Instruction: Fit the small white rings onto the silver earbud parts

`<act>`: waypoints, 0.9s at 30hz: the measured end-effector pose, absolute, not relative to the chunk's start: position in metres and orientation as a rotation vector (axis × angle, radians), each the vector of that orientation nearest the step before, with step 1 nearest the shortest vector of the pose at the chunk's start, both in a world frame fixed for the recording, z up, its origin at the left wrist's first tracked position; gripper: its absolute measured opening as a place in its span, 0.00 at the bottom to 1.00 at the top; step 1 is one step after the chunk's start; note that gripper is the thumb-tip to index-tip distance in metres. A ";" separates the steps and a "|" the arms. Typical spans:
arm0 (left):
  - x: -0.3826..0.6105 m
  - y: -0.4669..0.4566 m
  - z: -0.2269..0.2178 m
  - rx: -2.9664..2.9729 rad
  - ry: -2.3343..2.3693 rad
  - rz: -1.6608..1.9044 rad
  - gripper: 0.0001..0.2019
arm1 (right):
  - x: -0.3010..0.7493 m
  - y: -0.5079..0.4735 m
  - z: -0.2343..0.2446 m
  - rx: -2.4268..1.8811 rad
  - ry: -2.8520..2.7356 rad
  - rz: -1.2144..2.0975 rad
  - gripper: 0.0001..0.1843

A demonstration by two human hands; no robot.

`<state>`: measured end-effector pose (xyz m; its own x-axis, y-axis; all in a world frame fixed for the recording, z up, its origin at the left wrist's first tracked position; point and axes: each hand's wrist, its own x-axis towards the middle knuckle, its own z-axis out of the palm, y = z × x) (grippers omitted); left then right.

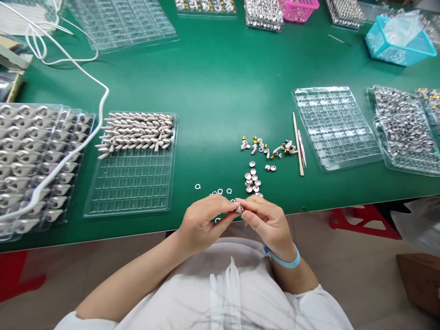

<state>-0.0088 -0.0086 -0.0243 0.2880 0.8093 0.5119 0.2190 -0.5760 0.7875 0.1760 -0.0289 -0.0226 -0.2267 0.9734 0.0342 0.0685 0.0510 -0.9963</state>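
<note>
My left hand (208, 220) and my right hand (268, 219) meet at the table's front edge. Between their fingertips is a small silver-grey part (239, 209), pinched from both sides and mostly covered by the fingers. Thin white rings (229, 190) lie just beyond my left hand, some partly hidden by it. Past my right hand is a cluster of round silver caps (253, 178), with a pair of similar caps (270, 168) beside it. Farther back lie several small grey stemmed pieces with yellow tabs (260, 145).
Wooden stick (298, 146) and tweezers (301, 149) lie right of the loose pieces. A clear tray (338, 128) is at right; a half-filled tray (132, 183) and stacked trays of grey shells (30, 169) at left. A white cable (103, 103) crosses there. Blue basket (400, 50) stands back right.
</note>
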 end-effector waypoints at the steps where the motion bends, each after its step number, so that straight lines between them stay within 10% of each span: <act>1: -0.008 -0.009 -0.025 1.974 0.915 1.291 0.10 | 0.176 -0.029 -0.022 -1.118 -1.441 1.307 0.14; 27: 0.002 -0.013 -0.028 1.877 0.977 1.364 0.11 | 0.173 -0.034 -0.034 -1.151 -1.175 1.380 0.11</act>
<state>0.0019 -0.0126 -0.0276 0.1954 0.8409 0.5047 0.2075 -0.5384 0.8167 0.1726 -0.0335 -0.0340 -0.1006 0.9922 -0.0735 -0.0855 -0.0822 -0.9929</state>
